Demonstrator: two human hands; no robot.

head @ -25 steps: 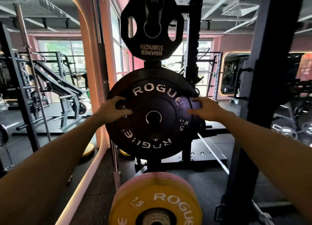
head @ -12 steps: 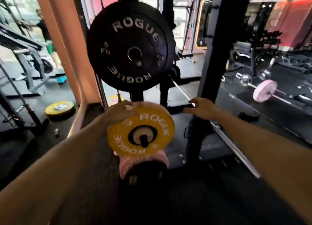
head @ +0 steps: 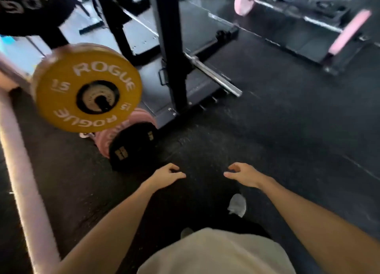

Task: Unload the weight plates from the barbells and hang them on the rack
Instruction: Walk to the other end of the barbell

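A yellow 15 kg Rogue plate [head: 86,88] hangs on a rack peg at the left. Above it, the edge of a black Rogue plate [head: 30,6] hangs on a higher peg. Below the yellow one sit pink plates [head: 141,117] and a small black plate [head: 133,148]. My left hand [head: 166,175] and my right hand [head: 242,174] hover low over the dark floor, fingers loosely curled, holding nothing. A barbell with pink plates [head: 244,0] lies on the floor at the far right. An empty bar sleeve [head: 216,76] pokes out past the black rack upright [head: 170,47].
Dark rubber flooring [head: 267,129] spreads ahead and to the right. A pale pink wall edge [head: 22,171] runs down the left side. My light shirt and a grey shoe [head: 237,205] show at the bottom.
Both hands have left the plates on the rack and dropped down in front of me. My view has swung down and to the right, away from the black plate.
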